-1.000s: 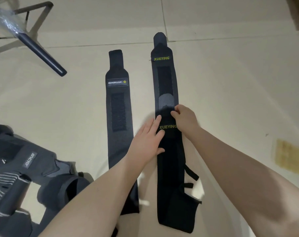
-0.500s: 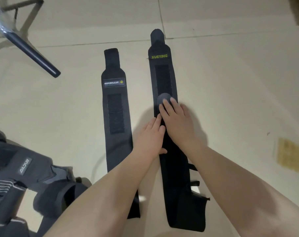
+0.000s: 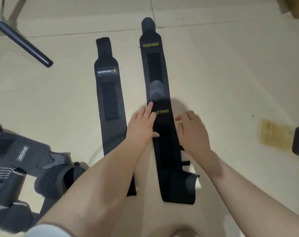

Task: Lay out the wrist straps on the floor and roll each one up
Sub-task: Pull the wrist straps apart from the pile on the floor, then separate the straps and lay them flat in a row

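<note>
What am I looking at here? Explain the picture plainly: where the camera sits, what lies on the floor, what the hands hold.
The camera is worn on a person's head and looks down at their own bare arms. Three black wrist straps lie flat on the tiled floor: a MANUEKLEAR strap, and two XUEYING straps end to end, overlapping. The left hand rests with straight fingers on the nearer XUEYING strap. The right hand hovers beside it with nothing in its grip. Grey gear lies at the left.
</note>
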